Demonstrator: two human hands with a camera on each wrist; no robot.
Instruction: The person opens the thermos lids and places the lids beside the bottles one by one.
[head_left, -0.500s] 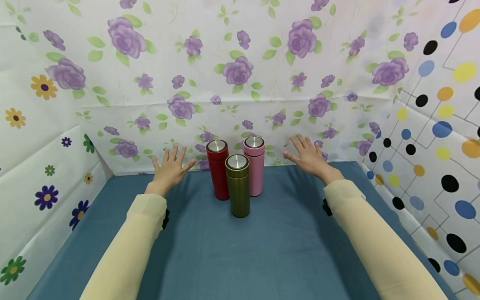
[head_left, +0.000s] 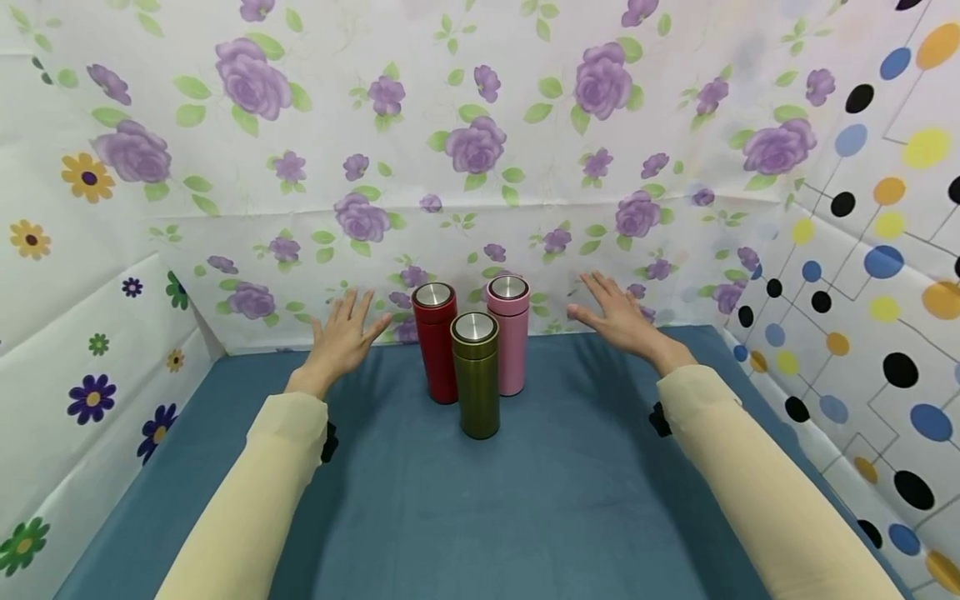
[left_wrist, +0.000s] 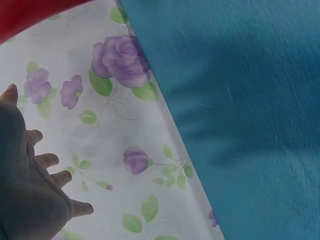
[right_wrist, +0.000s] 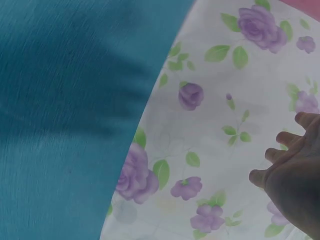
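Note:
Three upright thermos flasks with silver-topped lids stand close together on the blue tabletop. The red thermos (head_left: 437, 350) is at the left, the pink thermos (head_left: 512, 346) at the right, and the olive green thermos (head_left: 478, 387) in front of both. My left hand (head_left: 339, 342) hovers to the left of the red one, fingers spread, holding nothing. On the other side my right hand (head_left: 622, 321) is held in the air right of the pink one, its fingers also spread and bare. Part of the red thermos (left_wrist: 35, 15) shows in the left wrist view.
Behind the flasks rises a white curtain (head_left: 480, 233) with purple roses. A daisy-patterned sheet (head_left: 97, 358) borders the left side, and a dotted sheet (head_left: 840, 317) the right. The blue tabletop (head_left: 480, 517) stretches in front of the flasks.
Both hands keep nearly the same pose beside the flasks, with only slight shifts of the wrists and forearms. The flasks stand as before.

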